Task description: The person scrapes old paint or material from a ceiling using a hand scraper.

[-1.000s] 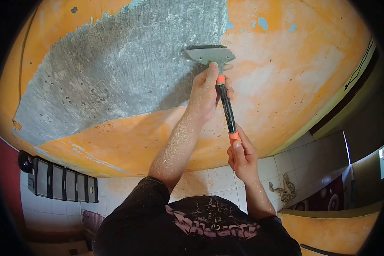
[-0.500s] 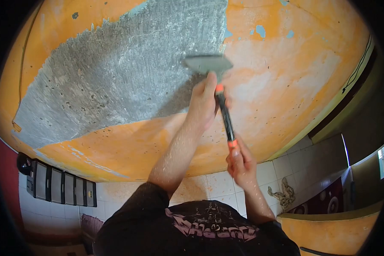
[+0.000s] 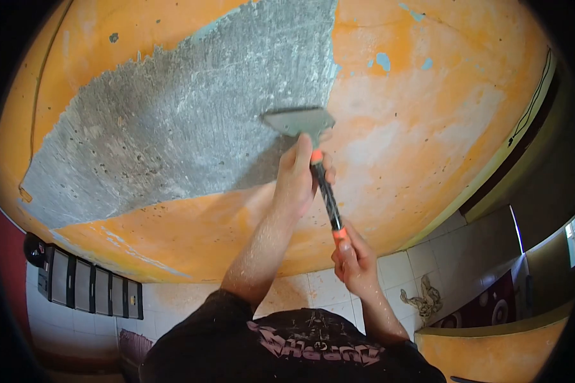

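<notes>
A long-handled scraper is held in both hands, its handle black with orange ends. Its wide grey blade is over the wall at the right side of a bare grey patch. My left hand is closed round the upper end of the handle, thumb pointing up toward the blade. Lower down, my right hand is wrapped round the orange butt end. Orange paint with pale, worn areas borders the patch on the right. Pale flecks dot both forearms.
A black-framed drawer unit stands at the lower left with a round black object at its end. A crumpled cloth lies on the white tiled floor. Cables hang at the wall's left and right sides.
Both hands have moved the scraper down and slightly left in view, and the wall's lower edge also sits a little lower. The grip on the handle is unchanged.
</notes>
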`<state>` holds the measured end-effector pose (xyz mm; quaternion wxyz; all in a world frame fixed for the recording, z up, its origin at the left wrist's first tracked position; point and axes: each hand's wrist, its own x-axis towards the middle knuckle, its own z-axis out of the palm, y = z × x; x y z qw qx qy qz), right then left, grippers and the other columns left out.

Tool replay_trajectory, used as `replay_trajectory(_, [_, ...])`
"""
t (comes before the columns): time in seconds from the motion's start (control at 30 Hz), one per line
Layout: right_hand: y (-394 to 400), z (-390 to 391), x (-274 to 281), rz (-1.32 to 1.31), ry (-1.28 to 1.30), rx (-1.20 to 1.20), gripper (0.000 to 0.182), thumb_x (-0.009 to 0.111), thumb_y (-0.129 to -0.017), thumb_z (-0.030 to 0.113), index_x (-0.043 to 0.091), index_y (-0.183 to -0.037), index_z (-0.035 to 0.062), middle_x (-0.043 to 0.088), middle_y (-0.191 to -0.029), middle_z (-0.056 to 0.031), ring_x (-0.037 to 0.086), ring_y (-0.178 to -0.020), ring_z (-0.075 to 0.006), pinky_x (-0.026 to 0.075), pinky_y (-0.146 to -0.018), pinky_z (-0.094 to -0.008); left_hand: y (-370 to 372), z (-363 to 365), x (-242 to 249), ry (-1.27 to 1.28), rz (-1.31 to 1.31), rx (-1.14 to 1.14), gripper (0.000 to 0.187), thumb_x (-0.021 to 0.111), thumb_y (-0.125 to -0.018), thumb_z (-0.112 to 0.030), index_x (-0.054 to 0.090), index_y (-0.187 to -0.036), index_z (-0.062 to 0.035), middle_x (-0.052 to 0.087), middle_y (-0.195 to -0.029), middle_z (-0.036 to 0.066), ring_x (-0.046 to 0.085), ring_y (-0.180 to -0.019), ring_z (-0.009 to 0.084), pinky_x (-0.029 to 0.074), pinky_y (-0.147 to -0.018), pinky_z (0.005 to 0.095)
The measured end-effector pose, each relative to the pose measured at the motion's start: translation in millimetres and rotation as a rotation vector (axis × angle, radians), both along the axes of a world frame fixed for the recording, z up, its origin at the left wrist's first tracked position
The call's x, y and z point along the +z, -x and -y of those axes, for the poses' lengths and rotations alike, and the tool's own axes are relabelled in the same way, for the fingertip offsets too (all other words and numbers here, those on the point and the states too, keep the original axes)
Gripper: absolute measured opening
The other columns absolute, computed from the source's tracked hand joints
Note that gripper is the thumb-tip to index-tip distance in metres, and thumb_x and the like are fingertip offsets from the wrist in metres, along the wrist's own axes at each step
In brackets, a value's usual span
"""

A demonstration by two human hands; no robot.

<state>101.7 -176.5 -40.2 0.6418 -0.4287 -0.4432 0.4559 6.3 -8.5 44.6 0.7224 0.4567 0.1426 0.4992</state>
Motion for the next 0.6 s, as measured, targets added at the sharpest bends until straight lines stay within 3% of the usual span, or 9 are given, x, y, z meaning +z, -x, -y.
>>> replay_trajectory(0.07, [3, 3, 1, -0.057, 0.022, 0.017, 0.051, 0.048, -0.107, 0.025, 0.039, -0.153, 0.0041, 0.045, -0.080, 0.0075, 0.035, -0.057, 0.0006, 0.030, -0.048, -0.0166, -1, -7, 2, -0.034, -0.013, 0.002, 0.060, 0.041, -0.105, -0.054, 0.056, -0.126, 0.0006, 0.054, -0.073, 0.005, 0.055, -0.063, 0.0172, 0.047, -0.059, 0.0329])
replay_trajectory(0.23, [-6, -18, 60, -0.002, -0.101, -0.024, 0.049, 0.046, -0.108, 0.021, 0.037, -0.153, 0.0030, 0.042, -0.078, 0.0074, 0.032, -0.055, 0.0010, 0.028, -0.046, -0.0157, -17, -20, 70, -0.191, 0.033, 0.002, 0.058, 0.040, -0.107, -0.048, 0.056, -0.124, 0.0051, 0.055, -0.070, 0.006, 0.058, -0.059, 0.0173, 0.050, -0.057, 0.0324])
replay_trajectory(0.43, [2, -5, 28, -0.051, -0.068, 0.014, 0.050, 0.046, -0.108, 0.024, 0.038, -0.153, 0.0042, 0.042, -0.076, 0.0070, 0.032, -0.054, 0.0007, 0.028, -0.044, -0.0167, -10, -8, 35, -0.088, 0.013, 0.016, 0.057, 0.040, -0.107, -0.047, 0.057, -0.121, 0.0057, 0.055, -0.069, 0.006, 0.058, -0.059, 0.0175, 0.049, -0.056, 0.0333])
replay_trajectory(0.53, [-2, -5, 45, -0.012, -0.017, -0.023, 0.049, 0.046, -0.108, 0.024, 0.038, -0.153, 0.0052, 0.041, -0.073, 0.0076, 0.032, -0.053, 0.0003, 0.028, -0.044, -0.0169, -13, -11, 45, -0.094, 0.013, 0.005, 0.055, 0.041, -0.108, -0.046, 0.058, -0.119, 0.0051, 0.056, -0.069, 0.006, 0.058, -0.059, 0.0175, 0.050, -0.057, 0.0337])
replay_trajectory(0.6, [-10, -16, 59, 0.030, -0.072, -0.037, 0.050, 0.046, -0.108, 0.027, 0.039, -0.153, 0.0056, 0.040, -0.069, 0.0084, 0.032, -0.051, 0.0002, 0.028, -0.043, -0.0171, -21, -21, 66, -0.171, 0.030, 0.019, 0.049, 0.043, -0.107, -0.046, 0.058, -0.104, 0.0010, 0.056, -0.070, 0.007, 0.058, -0.058, 0.0178, 0.051, -0.057, 0.0339])
